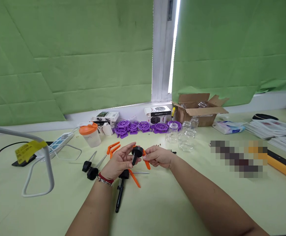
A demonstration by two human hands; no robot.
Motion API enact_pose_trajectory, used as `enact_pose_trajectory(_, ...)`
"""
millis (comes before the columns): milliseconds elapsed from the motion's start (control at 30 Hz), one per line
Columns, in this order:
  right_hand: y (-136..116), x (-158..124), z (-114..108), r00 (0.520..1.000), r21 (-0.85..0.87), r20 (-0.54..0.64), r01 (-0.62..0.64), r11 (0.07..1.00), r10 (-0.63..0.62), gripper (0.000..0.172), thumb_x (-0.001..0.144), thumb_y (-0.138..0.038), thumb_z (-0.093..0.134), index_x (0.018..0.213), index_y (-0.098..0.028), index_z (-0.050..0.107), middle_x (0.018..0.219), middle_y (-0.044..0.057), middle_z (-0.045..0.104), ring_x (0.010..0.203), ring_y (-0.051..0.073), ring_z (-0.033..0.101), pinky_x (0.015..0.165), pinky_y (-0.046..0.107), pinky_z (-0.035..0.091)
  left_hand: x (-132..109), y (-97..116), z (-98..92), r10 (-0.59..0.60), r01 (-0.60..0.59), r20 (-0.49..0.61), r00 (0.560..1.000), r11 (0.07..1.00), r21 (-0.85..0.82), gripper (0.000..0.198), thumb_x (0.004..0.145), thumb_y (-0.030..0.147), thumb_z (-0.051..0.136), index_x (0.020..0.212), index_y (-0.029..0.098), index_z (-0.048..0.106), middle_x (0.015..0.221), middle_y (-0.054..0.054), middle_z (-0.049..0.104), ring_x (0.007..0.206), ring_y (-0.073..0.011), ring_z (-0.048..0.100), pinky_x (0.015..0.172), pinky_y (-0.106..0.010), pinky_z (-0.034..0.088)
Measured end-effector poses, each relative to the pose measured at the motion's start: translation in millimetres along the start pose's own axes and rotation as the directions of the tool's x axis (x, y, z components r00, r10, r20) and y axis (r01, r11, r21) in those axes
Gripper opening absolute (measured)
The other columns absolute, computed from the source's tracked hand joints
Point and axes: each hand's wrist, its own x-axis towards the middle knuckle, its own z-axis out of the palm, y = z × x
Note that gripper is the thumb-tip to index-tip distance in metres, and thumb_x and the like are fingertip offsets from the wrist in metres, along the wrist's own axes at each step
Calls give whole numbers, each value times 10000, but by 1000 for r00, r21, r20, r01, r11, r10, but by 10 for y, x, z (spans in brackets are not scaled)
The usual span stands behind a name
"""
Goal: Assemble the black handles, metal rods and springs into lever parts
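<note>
My left hand (118, 162) is closed around a black round cap with a short stem (137, 151), held above the table. Close beside it, my right hand (157, 156) pinches an orange lever (146, 161) against the cap's right side; whether the two parts are joined, I cannot tell. Beneath my hands lies another black cap (124, 174) with an orange lever (135, 179), a thin metal rod and a black tube-like piece (119, 196) around it. More orange levers (113, 148) rest just beyond my left hand. Two black caps with metal rods (92, 173) lie to its left.
Several purple plastic parts (144, 127) line the back, near small boxes (157, 113) and an open carton (201, 109). Clear glass jars (185, 137) stand right of centre. At left are an orange-lidded cup (91, 136), a power strip (59, 144) and a grey metal frame (49, 173).
</note>
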Motion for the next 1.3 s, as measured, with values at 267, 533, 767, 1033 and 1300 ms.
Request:
enact_pose_trajectory(267,22,18,39,995,56,82,-57,997,52,293,635,-329,724,665,-151,493,433,-102,311,398,22,188,426,211,82,-24,-3,-35,31,-21,-86,996,994,111,593,661,241,724,1221,244,529,1212,-129,564,887,-221,612,649,-289,489)
enact_pose_trajectory(533,31,25,38,996,68,74,-64,996,58,335,628,-326,731,624,-166,437,434,-101,317,394,22,190,429,213,82,9,-10,-7,66,-53,-120,991,993,106,536,660,276,723,1169,210,569,1104,-111,614,859,-204,579,609,-288,499)
enact_pose_trajectory(767,47,37,136,1000,-81,-11,-6,997,6,369,627,-417,719,612,-168,447,428,-101,317,409,34,192,428,217,132,32,13,88,-13,55,-248,969,986,160,340,766,349,611,1053,171,573,938,-87,631,739,-161,595,620,-304,512)
enact_pose_trajectory(1033,134,186,140,952,-335,-240,102,937,-190,335,638,-456,683,712,-155,555,595,-39,500,526,70,403,495,206,296,35,30,155,-63,93,-222,973,988,127,342,767,324,606,1075,237,484,944,-30,542,780,-142,547,519,-222,479)
enact_pose_trajectory(1300,-98,358,86,862,-248,-359,282,927,-359,267,647,-396,652,684,-142,580,567,-20,527,486,73,410,505,229,358,46,7,261,-83,107,-143,986,980,170,376,761,295,597,1112,212,491,948,-55,564,792,-150,542,510,-212,453)
